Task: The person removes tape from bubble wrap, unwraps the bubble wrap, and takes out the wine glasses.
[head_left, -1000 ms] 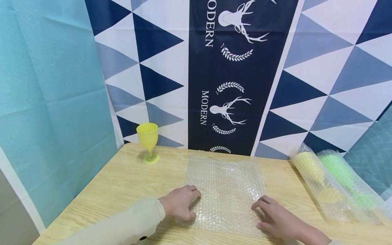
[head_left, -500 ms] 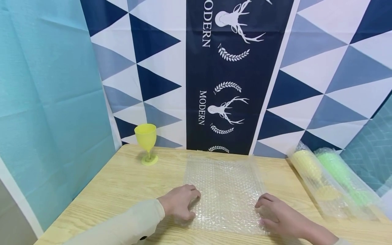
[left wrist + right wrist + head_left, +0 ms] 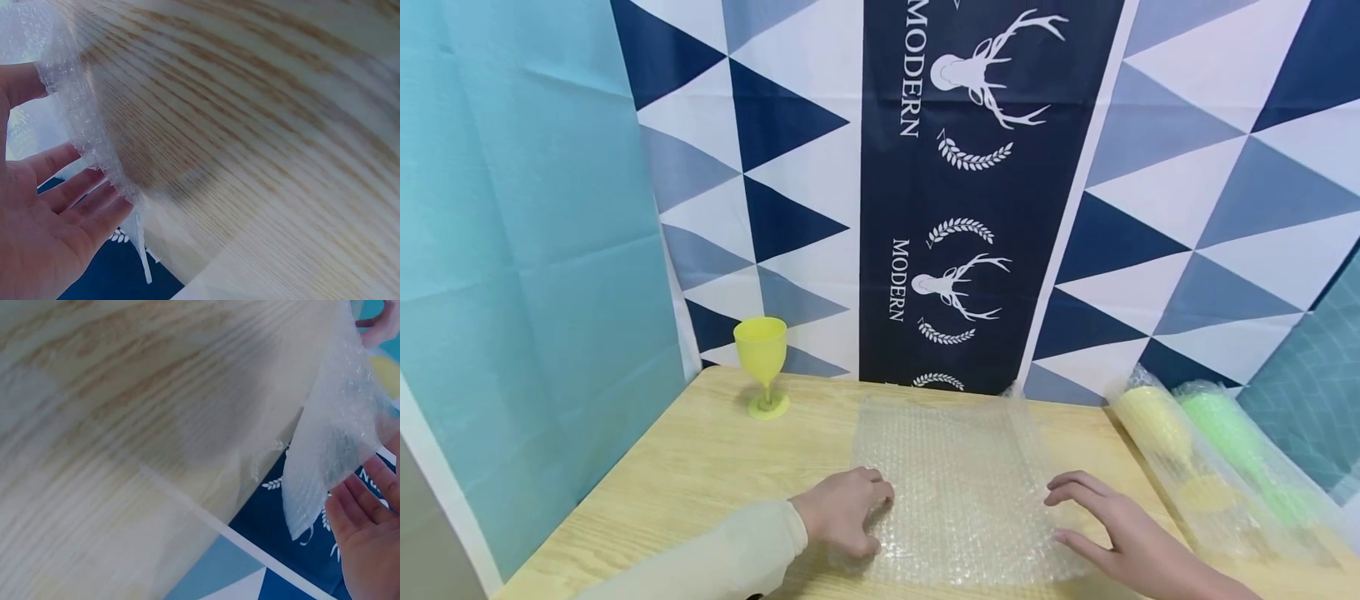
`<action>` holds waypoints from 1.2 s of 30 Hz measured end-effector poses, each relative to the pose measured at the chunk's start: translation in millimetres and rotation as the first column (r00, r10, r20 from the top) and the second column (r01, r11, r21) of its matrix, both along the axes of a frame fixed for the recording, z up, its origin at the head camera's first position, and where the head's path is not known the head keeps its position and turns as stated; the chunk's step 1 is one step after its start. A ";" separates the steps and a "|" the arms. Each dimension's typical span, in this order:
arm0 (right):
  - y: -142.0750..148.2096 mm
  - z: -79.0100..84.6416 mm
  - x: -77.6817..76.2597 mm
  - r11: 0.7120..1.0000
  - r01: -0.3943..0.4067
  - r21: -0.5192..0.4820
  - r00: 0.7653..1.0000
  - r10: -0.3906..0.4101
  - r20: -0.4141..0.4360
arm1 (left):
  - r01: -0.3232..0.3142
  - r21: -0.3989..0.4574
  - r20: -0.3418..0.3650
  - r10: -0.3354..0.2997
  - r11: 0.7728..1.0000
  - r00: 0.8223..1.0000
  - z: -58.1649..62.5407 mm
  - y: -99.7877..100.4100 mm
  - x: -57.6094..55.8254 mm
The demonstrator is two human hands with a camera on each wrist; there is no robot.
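Observation:
A clear sheet of bubble wrap (image 3: 958, 492) lies flat on the wooden table between the two hands. My left hand (image 3: 846, 510) rests at its left edge, fingers slightly bent. In the left wrist view the fingertips of the left hand (image 3: 69, 219) touch the edge of the bubble wrap (image 3: 94, 134) without curling round it. On the other side, my right hand (image 3: 1112, 525) hovers by the sheet's right edge with thumb and fingers spread apart. Its relaxed fingers also show in the right wrist view, beside the wrap (image 3: 331, 437). Neither hand holds anything.
A yellow plastic goblet (image 3: 762, 350) stands upright at the table's back left. Two goblets, one yellow (image 3: 1157, 425) and one green (image 3: 1228, 433), lie wrapped in bubble wrap at the right. Patterned cloth (image 3: 947, 200) hangs behind the table (image 3: 700, 467).
My right hand has drawn back to the right from the sheet's edge and its fingers have spread. The left hand stays in place. The head view has tilted slightly up.

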State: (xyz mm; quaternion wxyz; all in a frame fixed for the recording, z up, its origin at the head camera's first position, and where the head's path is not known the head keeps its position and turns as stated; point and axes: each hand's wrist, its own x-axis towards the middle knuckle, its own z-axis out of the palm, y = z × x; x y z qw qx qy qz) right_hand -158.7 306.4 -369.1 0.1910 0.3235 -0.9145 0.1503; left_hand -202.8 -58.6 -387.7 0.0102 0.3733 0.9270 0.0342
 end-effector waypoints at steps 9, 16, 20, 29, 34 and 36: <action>2.1 6.7 1.5 0.999 0.046 -0.026 0.997 -0.048 -0.068 | -0.003 -0.009 0.005 0.003 1.000 1.000 -1.5 3.0 1.9; 9.9 19.2 -6.0 0.998 0.010 -0.056 0.992 -0.017 -0.126 | -0.014 -0.019 0.001 0.014 1.000 1.000 4.5 6.2 -1.2; 21.9 29.1 -14.0 0.999 0.035 -0.038 0.988 -0.040 -0.152 | -0.023 -0.034 -0.010 0.022 0.999 1.000 10.0 7.0 -1.5; 66.3 44.8 -43.1 0.986 0.164 -0.004 0.958 -0.160 -0.237 | -0.016 -0.065 -0.034 0.014 0.998 0.999 11.6 4.4 -3.0; 97.6 45.4 -59.4 0.959 0.282 0.030 0.945 -0.272 -0.180 | -0.009 -0.072 -0.018 0.008 0.997 1.000 10.3 1.6 -3.0; 111.1 45.5 -65.3 0.946 0.320 0.057 0.941 -0.311 -0.132 | -0.010 -0.073 -0.014 0.009 0.997 1.000 10.6 1.5 -2.4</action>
